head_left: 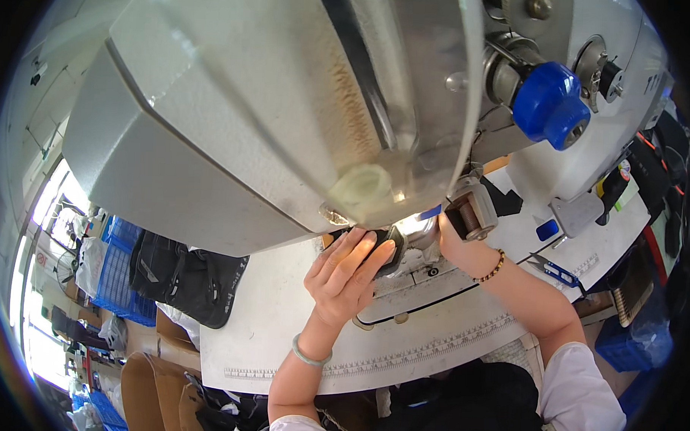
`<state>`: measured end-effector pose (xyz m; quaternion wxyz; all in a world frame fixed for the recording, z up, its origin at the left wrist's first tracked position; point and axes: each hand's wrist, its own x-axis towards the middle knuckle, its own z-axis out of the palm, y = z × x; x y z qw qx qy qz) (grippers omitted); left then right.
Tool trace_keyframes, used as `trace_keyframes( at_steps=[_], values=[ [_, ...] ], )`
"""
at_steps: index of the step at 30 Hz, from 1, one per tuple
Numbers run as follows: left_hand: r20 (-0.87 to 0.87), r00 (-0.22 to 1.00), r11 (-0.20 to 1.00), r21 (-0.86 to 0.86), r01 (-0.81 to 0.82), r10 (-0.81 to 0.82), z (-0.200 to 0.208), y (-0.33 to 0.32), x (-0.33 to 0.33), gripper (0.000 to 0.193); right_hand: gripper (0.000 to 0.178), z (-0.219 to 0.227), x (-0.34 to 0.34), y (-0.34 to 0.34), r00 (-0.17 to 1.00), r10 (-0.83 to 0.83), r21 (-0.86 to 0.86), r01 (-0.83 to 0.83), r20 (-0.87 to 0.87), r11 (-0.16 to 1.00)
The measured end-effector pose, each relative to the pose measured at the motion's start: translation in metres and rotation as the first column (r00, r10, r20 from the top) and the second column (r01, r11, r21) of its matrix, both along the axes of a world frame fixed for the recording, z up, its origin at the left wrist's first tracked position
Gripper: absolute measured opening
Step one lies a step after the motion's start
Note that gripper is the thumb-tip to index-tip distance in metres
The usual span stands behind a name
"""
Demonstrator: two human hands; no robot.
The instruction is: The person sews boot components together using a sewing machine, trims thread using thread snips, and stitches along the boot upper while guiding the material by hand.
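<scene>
One left hand (341, 282), fingers parted, touches a small black cloth-like piece (396, 255) at two o'clock, probably stiffish, best edge-held; right hand (458, 252), fingers hidden.

A sewing workshop: an industrial sewing machine (234, 128) fills the upper centre, thread snips (556, 271) lie at right on a ruler-marked white worktable (265, 330), and blue plastic crates (122, 272) stand at left.

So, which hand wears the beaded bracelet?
The right hand: its bracelet is a string of dark and golden beads, while the left hand wears a smooth, pale bangle.
</scene>
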<state>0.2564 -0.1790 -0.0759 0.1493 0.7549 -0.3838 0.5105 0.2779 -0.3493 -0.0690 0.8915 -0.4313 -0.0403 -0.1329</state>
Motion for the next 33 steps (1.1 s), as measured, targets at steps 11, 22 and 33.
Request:
trace_keyframes(
  at_steps=[11, 22, 33],
  values=[
    [-0.087, 0.97, 0.966, -0.147, 0.215, -0.229, -0.01, 0.008, 0.02, 0.041, 0.005, 0.003, -0.01, 0.004, 0.994, -0.065, 0.023, 0.064, 0.091, 0.998],
    [-0.13, 0.909, 0.9, -0.252, 0.356, -0.396, -0.02, 0.013, 0.036, 0.046, 0.01, -0.005, -0.009, 0.002, 0.976, -0.136, -0.069, 0.15, 0.17, 0.986],
    [-0.186, 0.873, 0.871, -0.308, 0.384, -0.45, -0.02, 0.014, 0.034, 0.045, 0.014, -0.013, -0.002, -0.003, 0.989, -0.097, -0.151, 0.113, 0.112, 0.982]
  ],
)
